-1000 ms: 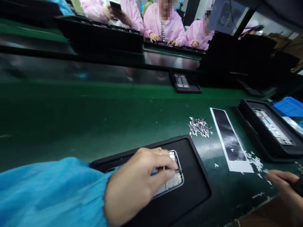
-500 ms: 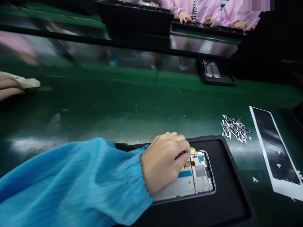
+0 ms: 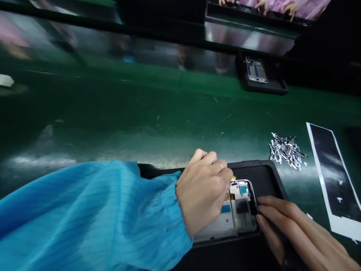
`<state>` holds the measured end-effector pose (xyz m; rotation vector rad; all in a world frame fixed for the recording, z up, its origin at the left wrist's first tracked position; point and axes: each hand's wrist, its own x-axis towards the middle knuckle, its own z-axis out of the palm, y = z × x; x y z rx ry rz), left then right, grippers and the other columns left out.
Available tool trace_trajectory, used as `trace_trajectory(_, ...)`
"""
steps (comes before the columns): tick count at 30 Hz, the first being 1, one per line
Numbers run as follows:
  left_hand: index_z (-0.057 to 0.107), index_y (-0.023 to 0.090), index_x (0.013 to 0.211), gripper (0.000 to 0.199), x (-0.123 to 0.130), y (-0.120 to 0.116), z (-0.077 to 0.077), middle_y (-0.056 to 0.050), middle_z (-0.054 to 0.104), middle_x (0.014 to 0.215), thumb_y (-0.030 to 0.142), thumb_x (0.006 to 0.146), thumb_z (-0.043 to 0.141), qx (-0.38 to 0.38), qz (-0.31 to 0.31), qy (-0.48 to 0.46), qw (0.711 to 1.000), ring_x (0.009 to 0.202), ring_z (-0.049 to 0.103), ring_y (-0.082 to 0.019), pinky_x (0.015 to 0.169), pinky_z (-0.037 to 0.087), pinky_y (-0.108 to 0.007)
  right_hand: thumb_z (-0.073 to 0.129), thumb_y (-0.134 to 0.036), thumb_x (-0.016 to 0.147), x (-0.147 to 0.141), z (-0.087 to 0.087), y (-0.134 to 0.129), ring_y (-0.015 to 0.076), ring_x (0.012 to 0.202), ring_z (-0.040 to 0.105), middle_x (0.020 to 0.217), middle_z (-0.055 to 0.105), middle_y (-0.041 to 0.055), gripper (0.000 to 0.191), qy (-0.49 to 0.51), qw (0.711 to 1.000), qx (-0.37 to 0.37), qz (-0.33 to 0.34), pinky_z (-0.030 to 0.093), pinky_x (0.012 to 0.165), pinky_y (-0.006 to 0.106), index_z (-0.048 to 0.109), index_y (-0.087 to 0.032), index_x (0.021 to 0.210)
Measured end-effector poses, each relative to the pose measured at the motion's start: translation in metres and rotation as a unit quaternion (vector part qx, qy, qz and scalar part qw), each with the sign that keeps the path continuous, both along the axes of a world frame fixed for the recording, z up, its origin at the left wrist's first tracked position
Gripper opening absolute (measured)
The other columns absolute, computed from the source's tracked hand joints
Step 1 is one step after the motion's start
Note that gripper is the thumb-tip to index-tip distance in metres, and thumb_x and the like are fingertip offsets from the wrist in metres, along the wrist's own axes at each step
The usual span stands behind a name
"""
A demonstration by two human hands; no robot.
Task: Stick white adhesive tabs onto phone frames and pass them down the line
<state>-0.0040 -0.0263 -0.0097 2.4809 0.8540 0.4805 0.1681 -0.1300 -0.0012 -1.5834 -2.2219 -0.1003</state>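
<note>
A silver phone frame [image 3: 217,229] with blue strips and an orange flex piece lies in a shallow black tray [image 3: 265,177]. My left hand [image 3: 204,188], in a blue sleeve and wearing a ring, rests over the frame with curled fingers. Its fingertips are hidden, so what they pinch does not show. A small yellow tab peeks out beside its knuckles. From the lower right my right hand [image 3: 293,226] reaches in, fingers stretched, tips at the frame's right short edge. A gap shows between its thumb and fingers.
A pile of small silver and black strips [image 3: 286,150] lies beyond the tray. To its right is a black sheet with white borders [image 3: 335,173], with scraps on it. Farther back, another black tray [image 3: 269,87] holds a similar frame. People in pink sleeves [image 3: 304,5] work opposite.
My right hand has come in from the lower right to the frame's edge. My left hand stays over the frame. The hand at the far left has left view, and the view has tilted down.
</note>
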Motion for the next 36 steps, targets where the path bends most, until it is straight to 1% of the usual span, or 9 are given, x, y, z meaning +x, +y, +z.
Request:
trace_trajectory(5,0.052,0.014,0.064,0.031,0.002,0.000,0.000,-0.002,0.050,0.066,0.010,0.091,0.035,0.023,-0.010,0.000,1.000,0.064,0.036,-0.016,0.063,0.027,-0.033,0.039,-0.005,0.094,-0.007,-0.005,0.010,0.0150,0.080,0.067,0.091,0.069,0.0134,0.020,-0.064,0.995,0.014,0.071,0.048,0.064,0.026,0.058,-0.009,0.091)
trace_trajectory(10,0.053,0.014,0.064,0.030,0.004,-0.002,0.000,-0.002,0.051,0.066,0.009,0.089,0.036,0.073,-0.005,0.011,0.997,0.065,0.038,-0.017,0.065,0.029,-0.034,0.026,-0.002,0.095,-0.009,-0.009,0.016,0.0135,0.065,0.067,0.087,0.070,0.0165,0.037,-0.065,0.990,0.076,0.099,0.045,0.058,0.025,0.060,-0.009,0.080)
trace_trajectory(16,0.055,0.013,0.066,0.032,0.005,-0.004,0.000,-0.004,0.052,0.068,0.006,0.087,0.032,0.124,-0.011,0.023,0.992,0.065,0.039,-0.018,0.066,0.031,-0.035,0.012,0.004,0.091,-0.013,-0.018,0.017,0.0125,0.056,0.064,0.086,0.070,0.0129,0.052,-0.050,0.988,0.118,0.086,0.045,0.056,0.025,0.058,-0.012,0.073)
trace_trajectory(19,0.055,0.013,0.067,0.031,0.005,-0.005,-0.001,-0.005,0.053,0.069,0.006,0.086,0.032,0.132,-0.011,0.022,0.991,0.066,0.039,-0.018,0.067,0.033,-0.036,0.013,0.004,0.092,-0.014,-0.021,0.018,0.0125,0.054,0.064,0.086,0.070,0.0144,0.051,-0.043,0.989,0.112,0.089,0.045,0.057,0.026,0.059,-0.011,0.074)
trace_trajectory(21,0.055,0.013,0.067,0.031,0.004,-0.006,-0.001,-0.005,0.053,0.069,0.006,0.086,0.032,0.130,-0.008,0.019,0.991,0.066,0.039,-0.018,0.068,0.034,-0.036,0.015,0.002,0.093,-0.015,-0.020,0.020,0.0126,0.051,0.063,0.080,0.070,0.0144,0.051,-0.036,0.988,0.118,0.089,0.045,0.054,0.025,0.060,-0.010,0.071)
trace_trajectory(24,0.055,0.013,0.067,0.032,0.004,-0.007,-0.002,-0.004,0.053,0.069,0.005,0.087,0.031,0.129,-0.004,0.013,0.992,0.065,0.039,-0.018,0.068,0.034,-0.036,0.020,0.000,0.094,-0.017,-0.016,0.024,0.0129,0.048,0.062,0.070,0.069,0.0138,0.052,-0.037,0.990,0.102,0.091,0.046,0.050,0.024,0.062,-0.008,0.064)
trace_trajectory(29,0.056,0.013,0.067,0.032,0.004,-0.008,-0.002,-0.005,0.053,0.069,0.006,0.087,0.032,0.131,0.000,0.007,0.991,0.065,0.039,-0.018,0.068,0.035,-0.036,0.020,0.003,0.092,-0.016,-0.007,0.025,0.0129,0.046,0.061,0.071,0.069,0.0148,0.055,-0.058,0.989,0.073,0.113,0.047,0.047,0.023,0.065,-0.007,0.060)
trace_trajectory(33,0.054,0.013,0.064,0.030,0.006,-0.007,-0.008,-0.004,0.050,0.065,0.005,0.084,0.033,0.155,0.007,-0.019,0.988,0.063,0.036,-0.017,0.066,0.034,-0.036,0.025,0.004,0.090,-0.009,-0.002,0.024,0.0126,0.049,0.062,0.075,0.071,0.0119,0.049,-0.122,0.979,0.045,0.158,0.050,0.052,0.022,0.066,-0.009,0.067)
trace_trajectory(36,0.051,0.014,0.061,0.031,0.009,-0.006,-0.016,-0.003,0.048,0.062,0.004,0.083,0.032,0.186,0.025,-0.058,0.981,0.060,0.034,-0.017,0.064,0.032,-0.035,0.028,0.003,0.090,-0.006,-0.002,0.021,0.0131,0.052,0.063,0.077,0.071,0.0103,0.041,-0.151,0.974,0.034,0.168,0.051,0.054,0.023,0.065,-0.009,0.076)
